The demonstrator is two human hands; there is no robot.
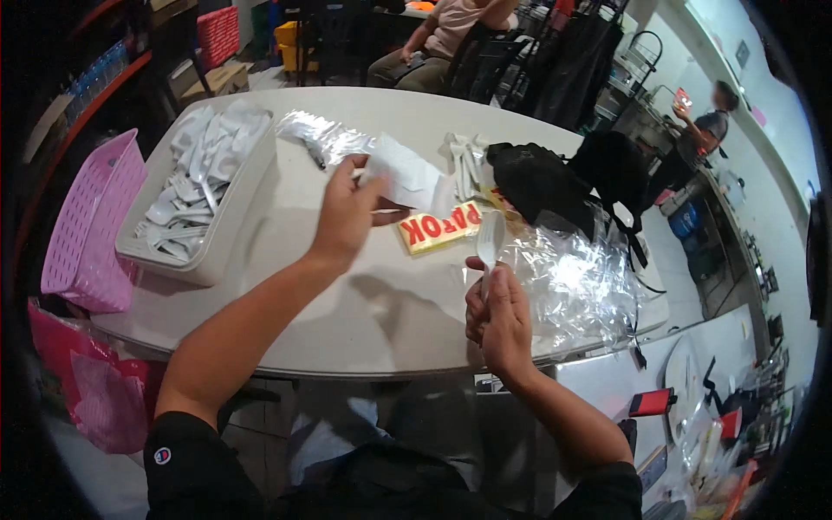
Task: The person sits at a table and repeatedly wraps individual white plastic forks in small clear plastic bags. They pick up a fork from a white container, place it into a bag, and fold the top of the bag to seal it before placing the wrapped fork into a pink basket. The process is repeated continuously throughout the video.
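My left hand (347,212) pinches a white paper napkin (403,173) above the middle of the table. Upright in my closed right hand (500,316) is a white plastic fork (490,236), its tines pointing up; whether another utensil lies behind it I cannot tell. A small yellow packet (438,227) with red lettering lies between the hands. Beyond it is a bunch of white plastic utensils (466,165). At the left, a pale plastic bin (212,260) holds many white plastic spoons and forks (186,208), with crumpled white napkins (227,130) among them.
Clear plastic wrapping (568,282) and a black bag (542,178) cover the table's right side; more clear plastic (321,134) lies at the back. A pink basket (91,225) stands left of the bin. One person (442,35) sits beyond the table; another (702,130) stands far right.
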